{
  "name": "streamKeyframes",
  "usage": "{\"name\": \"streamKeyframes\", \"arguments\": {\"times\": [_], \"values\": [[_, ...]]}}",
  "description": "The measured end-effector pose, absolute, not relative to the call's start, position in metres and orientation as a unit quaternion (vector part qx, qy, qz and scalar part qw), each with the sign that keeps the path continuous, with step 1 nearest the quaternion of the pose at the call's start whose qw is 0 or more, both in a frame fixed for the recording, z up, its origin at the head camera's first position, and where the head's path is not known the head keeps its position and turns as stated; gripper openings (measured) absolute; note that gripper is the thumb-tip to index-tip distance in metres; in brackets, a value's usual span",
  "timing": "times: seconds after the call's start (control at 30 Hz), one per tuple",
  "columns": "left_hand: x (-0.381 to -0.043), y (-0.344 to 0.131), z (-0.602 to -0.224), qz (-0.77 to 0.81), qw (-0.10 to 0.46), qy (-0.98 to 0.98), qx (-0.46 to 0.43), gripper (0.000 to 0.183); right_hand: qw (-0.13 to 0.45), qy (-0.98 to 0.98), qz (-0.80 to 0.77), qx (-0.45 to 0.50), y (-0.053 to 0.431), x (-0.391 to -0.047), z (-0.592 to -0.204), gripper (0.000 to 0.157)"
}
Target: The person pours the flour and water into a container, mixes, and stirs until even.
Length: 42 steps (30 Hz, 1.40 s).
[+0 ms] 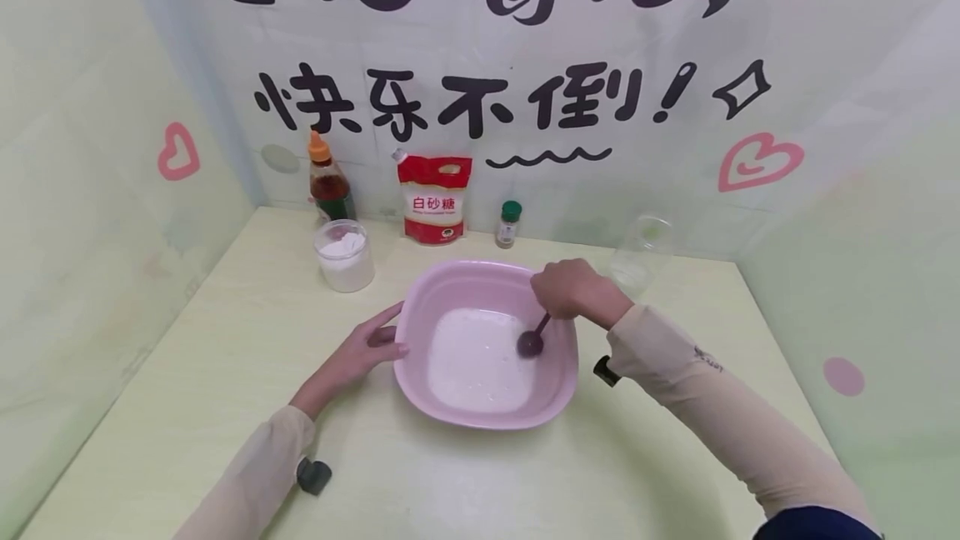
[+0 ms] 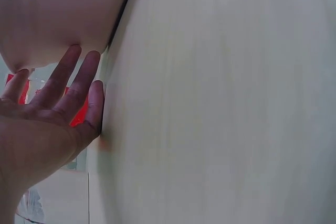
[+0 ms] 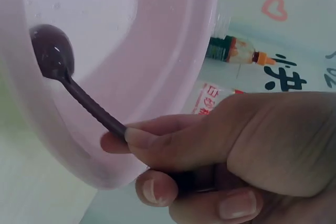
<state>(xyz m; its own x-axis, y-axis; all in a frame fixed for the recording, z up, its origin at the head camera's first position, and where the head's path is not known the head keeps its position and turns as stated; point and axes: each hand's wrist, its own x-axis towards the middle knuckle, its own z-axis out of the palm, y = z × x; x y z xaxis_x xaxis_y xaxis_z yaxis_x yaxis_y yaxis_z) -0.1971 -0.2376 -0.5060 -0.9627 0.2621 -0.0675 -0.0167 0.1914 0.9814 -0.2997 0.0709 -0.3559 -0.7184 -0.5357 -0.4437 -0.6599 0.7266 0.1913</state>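
Observation:
A pink plastic basin (image 1: 558, 394) stands on the table with pale liquid (image 1: 472, 365) and a few small bubbles in it. My right hand (image 1: 573, 290) grips the handle of a dark purple spoon (image 3: 55, 51) over the basin's right side. In the right wrist view, thumb and fingers wrap the handle, and the spoon's bowl is down at the liquid; how deep it sits I cannot tell. Against the basin's left outer wall rests my left hand (image 1: 363, 352). Its fingers (image 2: 81, 85) are spread and fairly straight in the left wrist view, fingertips touching the wall.
Behind the basin stand a tub of white powder (image 1: 345, 261), a sauce bottle (image 1: 330, 186) with an orange cap, a red-and-white sugar pouch (image 1: 435, 202) and a small green-capped jar (image 1: 508, 225). A clear container (image 1: 637, 257) is behind my right hand. Printed cloth walls (image 1: 847, 232) enclose the table.

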Motion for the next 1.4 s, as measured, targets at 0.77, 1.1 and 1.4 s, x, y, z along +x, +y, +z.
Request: {"name": "streamKeyframes", "arguments": {"times": [0.77, 1.1, 1.4], "values": [[-0.195, -0.235, -0.505, 0.656, 0.114, 0.741, 0.085, 0.083, 0.217, 0.883, 0.028, -0.414, 0.025, -0.279, -0.389, 0.015], [-0.194, -0.238, -0.505, 0.644, 0.109, 0.752, 0.085, 0.081, 0.288, 0.868, 0.1, -0.391, 0.062, -0.269, -0.369, 0.009], [-0.196, -0.237, -0.506, 0.64, 0.104, 0.756, 0.089, 0.082, 0.229, 0.898, 0.19, -0.324, 0.072, -0.291, -0.353, 0.018]]}}
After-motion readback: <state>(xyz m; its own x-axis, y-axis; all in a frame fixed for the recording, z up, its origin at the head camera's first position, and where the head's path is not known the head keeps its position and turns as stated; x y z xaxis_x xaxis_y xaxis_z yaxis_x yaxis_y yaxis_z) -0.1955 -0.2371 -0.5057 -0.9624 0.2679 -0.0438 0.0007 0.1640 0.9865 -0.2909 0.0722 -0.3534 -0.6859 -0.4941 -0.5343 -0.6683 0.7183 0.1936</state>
